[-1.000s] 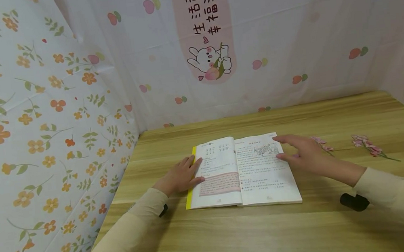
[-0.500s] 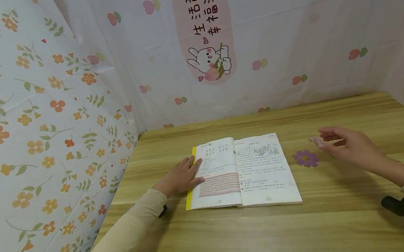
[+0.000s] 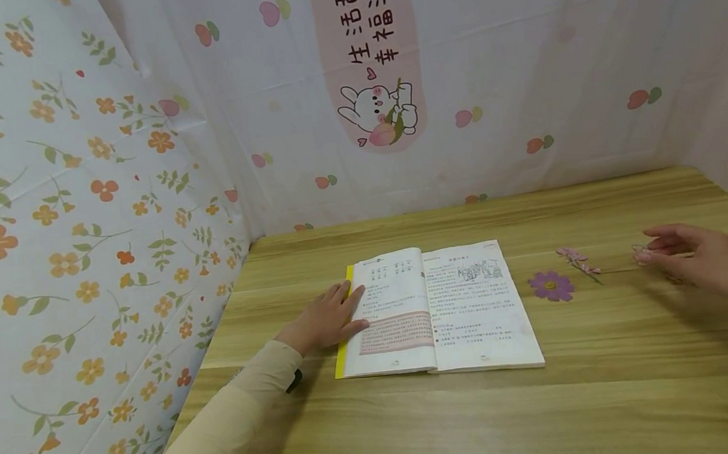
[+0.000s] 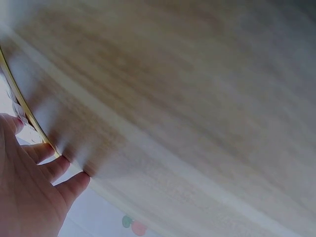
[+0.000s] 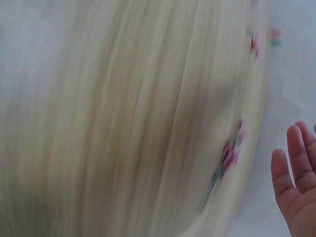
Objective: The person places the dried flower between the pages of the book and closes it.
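An open book (image 3: 478, 318) with printed pages and a yellow cover edge lies on the table. My left hand (image 3: 323, 320) rests on its left edge, fingers spread over the margin of the left page. In the left wrist view, the fingertips (image 4: 74, 185) are at the book's edge. Off to the right, my right hand (image 3: 713, 263) is over a pink flower sprig (image 5: 229, 155), mostly hidden beneath it in the head view. The right wrist view shows that sprig lying on the table, apart from the fingers (image 5: 298, 153).
Between book and right hand lie a flat purple flower (image 3: 552, 286) and another pink flower sprig (image 3: 580, 265). The wooden table (image 3: 423, 426) ends at a patterned cloth backdrop (image 3: 486, 62), with a floral cloth (image 3: 76, 247) along the left side.
My right hand has moved right from the book's right page, past the purple flower and first sprig, uncovering both, to the second sprig. The left hand and book stay put.
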